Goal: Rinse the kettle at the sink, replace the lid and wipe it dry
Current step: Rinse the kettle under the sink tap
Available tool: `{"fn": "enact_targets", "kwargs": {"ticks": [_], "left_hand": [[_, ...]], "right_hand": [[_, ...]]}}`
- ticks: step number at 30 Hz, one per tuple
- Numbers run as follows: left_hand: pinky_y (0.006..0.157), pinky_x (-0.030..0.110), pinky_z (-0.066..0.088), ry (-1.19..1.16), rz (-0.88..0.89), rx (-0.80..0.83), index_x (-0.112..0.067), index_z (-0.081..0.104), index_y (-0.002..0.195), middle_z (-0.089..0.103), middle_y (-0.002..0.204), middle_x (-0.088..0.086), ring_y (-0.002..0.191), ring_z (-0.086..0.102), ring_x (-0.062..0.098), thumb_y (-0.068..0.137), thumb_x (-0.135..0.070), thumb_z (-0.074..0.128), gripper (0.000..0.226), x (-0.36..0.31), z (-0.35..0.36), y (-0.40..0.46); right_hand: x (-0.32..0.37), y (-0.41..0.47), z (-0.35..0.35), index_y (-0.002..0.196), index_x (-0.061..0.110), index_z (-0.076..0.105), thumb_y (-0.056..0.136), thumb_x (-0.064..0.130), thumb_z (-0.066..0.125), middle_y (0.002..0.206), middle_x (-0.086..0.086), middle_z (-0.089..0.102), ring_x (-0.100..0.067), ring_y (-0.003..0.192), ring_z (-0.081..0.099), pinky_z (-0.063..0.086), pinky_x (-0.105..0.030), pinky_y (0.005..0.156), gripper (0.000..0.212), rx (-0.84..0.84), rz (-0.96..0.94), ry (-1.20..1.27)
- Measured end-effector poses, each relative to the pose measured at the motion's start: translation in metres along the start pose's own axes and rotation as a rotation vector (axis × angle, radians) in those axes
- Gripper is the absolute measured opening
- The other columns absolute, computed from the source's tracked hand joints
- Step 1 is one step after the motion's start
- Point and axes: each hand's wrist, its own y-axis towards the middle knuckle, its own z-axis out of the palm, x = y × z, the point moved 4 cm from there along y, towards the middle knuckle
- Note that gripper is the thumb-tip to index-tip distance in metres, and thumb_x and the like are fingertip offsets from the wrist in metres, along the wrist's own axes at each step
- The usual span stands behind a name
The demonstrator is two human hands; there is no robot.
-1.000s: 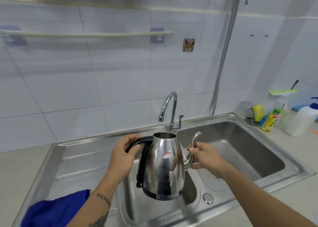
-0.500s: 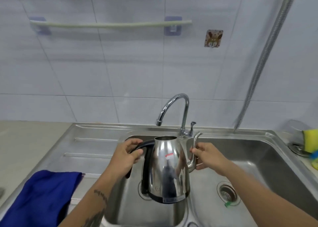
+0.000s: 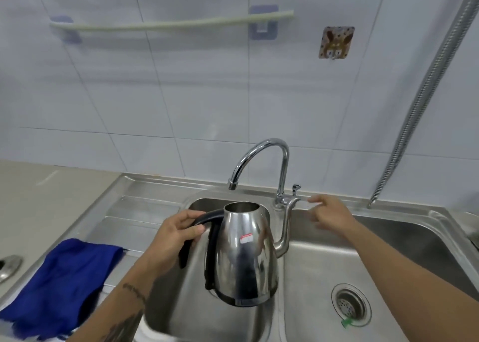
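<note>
White wall tiles back a stainless steel double-bowl sink [image 3: 388,222] set into a beige bench [image 3: 46,186]; I stand facing it.

Object: polished steel kettle with a black curved handle and a thin gooseneck spout [image 3: 246,253]. Lid off, mouth open, no lid in view. It hangs upright over the left bowl, its mouth below and slightly toward me from the outlet of the chrome swan-neck tap [image 3: 261,155]. No water running that I can see.

Hands: my left hand [image 3: 176,235] grips the top of the black handle, fingers curled round it, and carries the whole weight. My right hand [image 3: 329,214] holds nothing, fingers loosely extended, reaching toward the small tap lever [image 3: 295,188] at the base of the tap. It is blurred; I cannot tell whether a fingertip touches the lever.

Step, as I judge it: start of the rinse, water not yet on. Lid and wipe are both outstanding.

Next move calls for: right hand to work the lever while the left shifts the kettle mouth back under the outlet. The opening is narrow, so alignment matters, or water will run down the shell.

Surroundings: crumpled blue cloth [image 3: 64,284] on the draining board at left, presumably for drying. Drain strainer [image 3: 351,304] in the right bowl. Corrugated metal hose [image 3: 425,92] runs up the wall at right. Pale towel rail [image 3: 168,24] and a small patterned wall hook [image 3: 336,42] above.
</note>
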Motion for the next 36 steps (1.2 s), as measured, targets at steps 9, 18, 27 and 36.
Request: {"fn": "enact_targets", "kwargs": {"ticks": [9,18,27,36], "left_hand": [[0.059,0.02,0.047,-0.013,-0.063,0.03,0.0,0.065,0.109,0.064,0.069,0.0,0.06,0.051,0.016,0.083,0.006,0.066,0.027,0.012,-0.025,0.025],[0.06,0.023,0.046,0.05,-0.098,0.041,-0.003,0.067,0.104,0.064,0.068,0.004,0.059,0.05,0.017,0.086,0.009,0.062,0.022,0.022,-0.039,0.053],[0.063,0.03,0.043,-0.033,-0.109,0.011,-0.008,0.07,0.099,0.061,0.076,0.015,0.062,0.047,0.023,0.087,0.01,0.06,0.024,0.037,-0.045,0.071],[0.072,0.036,0.046,-0.077,-0.104,0.002,-0.018,0.077,0.094,0.066,0.087,0.016,0.071,0.056,0.027,0.086,0.01,0.06,0.033,0.036,-0.056,0.073]], "right_hand": [[0.047,0.036,0.024,0.147,0.006,0.043,0.089,-0.001,0.048,0.153,-0.013,0.045,-0.032,0.141,0.04,0.03,-0.034,0.114,0.058,0.055,-0.195,-0.458],[0.025,0.025,0.051,0.116,0.021,0.073,0.087,0.007,0.054,0.12,-0.003,0.073,-0.029,0.111,0.066,0.05,-0.039,0.098,0.037,-0.114,-0.212,-0.432],[0.032,-0.03,0.068,0.116,0.014,0.069,0.088,0.001,0.05,0.11,-0.007,0.07,-0.026,0.103,0.065,0.046,-0.027,0.089,0.036,-0.312,-0.207,-0.263],[0.036,-0.022,0.121,0.098,0.026,0.058,0.099,0.013,0.048,0.102,-0.012,0.068,-0.032,0.092,0.07,0.058,-0.056,0.087,0.016,0.092,0.098,0.165]]}}
